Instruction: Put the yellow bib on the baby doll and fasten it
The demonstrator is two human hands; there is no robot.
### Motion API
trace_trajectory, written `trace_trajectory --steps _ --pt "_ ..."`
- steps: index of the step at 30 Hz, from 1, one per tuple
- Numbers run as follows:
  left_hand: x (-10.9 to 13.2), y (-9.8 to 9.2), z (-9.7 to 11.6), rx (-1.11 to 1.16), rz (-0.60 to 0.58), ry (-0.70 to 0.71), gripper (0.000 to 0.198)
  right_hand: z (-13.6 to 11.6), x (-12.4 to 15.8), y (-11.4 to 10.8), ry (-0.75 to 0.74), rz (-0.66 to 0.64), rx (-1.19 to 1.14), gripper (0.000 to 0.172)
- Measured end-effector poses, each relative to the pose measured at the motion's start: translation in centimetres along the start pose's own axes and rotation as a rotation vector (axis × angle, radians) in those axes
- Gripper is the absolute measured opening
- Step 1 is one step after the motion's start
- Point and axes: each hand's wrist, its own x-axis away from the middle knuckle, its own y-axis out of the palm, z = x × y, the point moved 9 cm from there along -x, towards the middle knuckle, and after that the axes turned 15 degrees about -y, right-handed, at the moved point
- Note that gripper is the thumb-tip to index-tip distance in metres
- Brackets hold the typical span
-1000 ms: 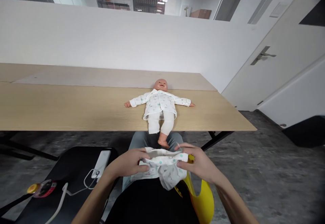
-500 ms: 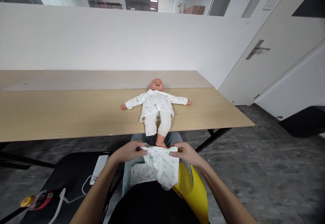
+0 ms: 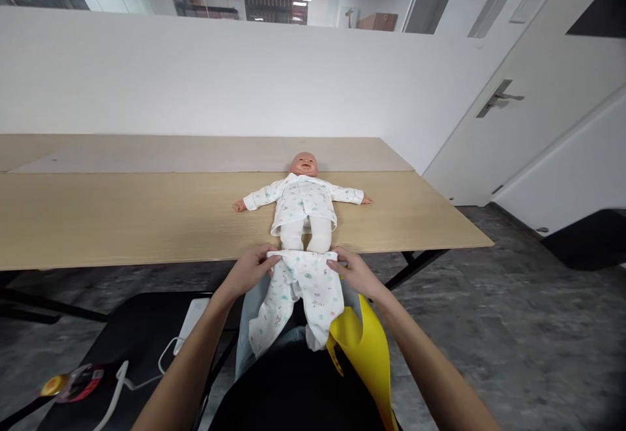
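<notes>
A baby doll in a white printed top and white leggings lies on its back on the wooden table, legs over the near edge. My left hand and my right hand each pinch one side of the waistband of small white printed trousers. The waistband sits at the doll's lower legs, and the trouser legs hang down over my lap. The doll's feet are hidden behind the trousers.
A yellow bib lies on my right thigh. A black chair seat at my left carries a white power bank with a cable and a red and yellow object. White wall and door stand behind and to the right.
Both hands have lifted the trousers from my lap up to the doll's legs. The bunched fabric has opened out and its legs now hang straight down, covering the doll's feet.
</notes>
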Motion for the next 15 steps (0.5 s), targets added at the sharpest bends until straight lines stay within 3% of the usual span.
trace_trajectory --steps 5,11,15 --pt "-1.0 -0.4 1.3 -0.032 0.038 0.045 0.027 -0.4 -1.2 -0.8 -0.02 0.068 0.036 0.029" --pt "-2.2 -0.3 1.2 -0.101 0.11 0.012 0.028 -0.5 -2.0 -1.5 -0.013 0.134 0.108 0.032" --pt "-2.7 0.2 1.6 -0.015 0.142 -0.011 0.026 0.1 -2.5 -1.7 -0.014 0.216 0.082 0.035"
